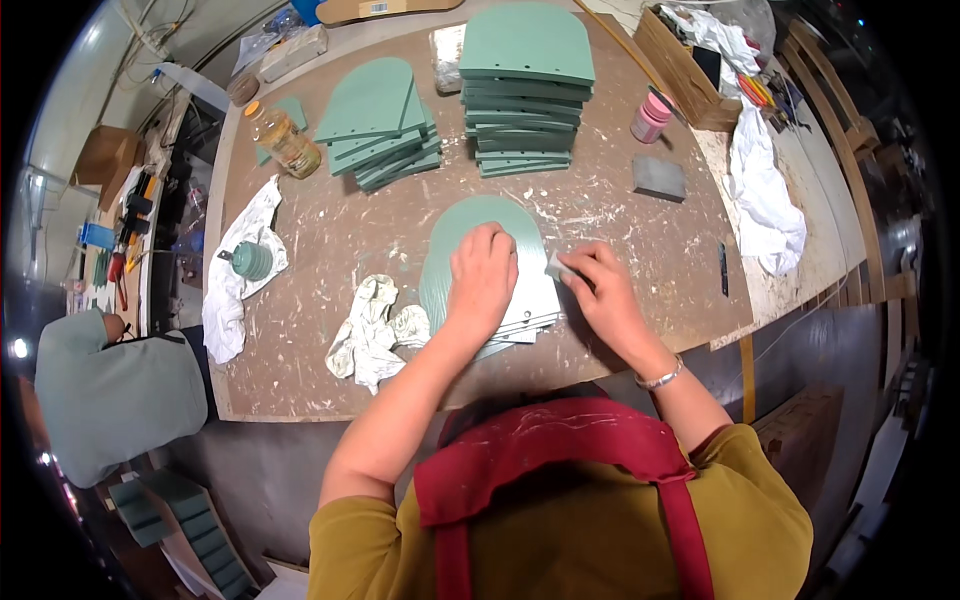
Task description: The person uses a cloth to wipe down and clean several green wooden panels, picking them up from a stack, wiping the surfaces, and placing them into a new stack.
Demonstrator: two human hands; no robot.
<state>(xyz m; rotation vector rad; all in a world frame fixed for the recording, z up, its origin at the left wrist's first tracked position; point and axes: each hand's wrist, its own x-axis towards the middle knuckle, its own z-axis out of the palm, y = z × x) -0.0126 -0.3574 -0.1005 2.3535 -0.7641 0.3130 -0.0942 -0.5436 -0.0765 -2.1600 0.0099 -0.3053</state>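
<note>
A small stack of green round-topped panels (468,216) lies near the table's front edge, with small holes along its lower edge. My left hand (484,275) rests on the top panel, its fingers loosely bent against the surface and holding nothing. Just off the stack's right edge, my right hand (605,295) pinches a small pale block (556,265) between thumb and fingers. The block is at the panel's edge; whether it touches cannot be made out. A crumpled white cloth (365,335) lies left of the stack.
Behind stand a tall pile of green panels (525,45) and a lower pile (370,95). At left are a bottle (290,145) and a green container (250,262) on a white rag. At right are a pink jar (652,117), a grey block (658,177) and a wooden box (680,75).
</note>
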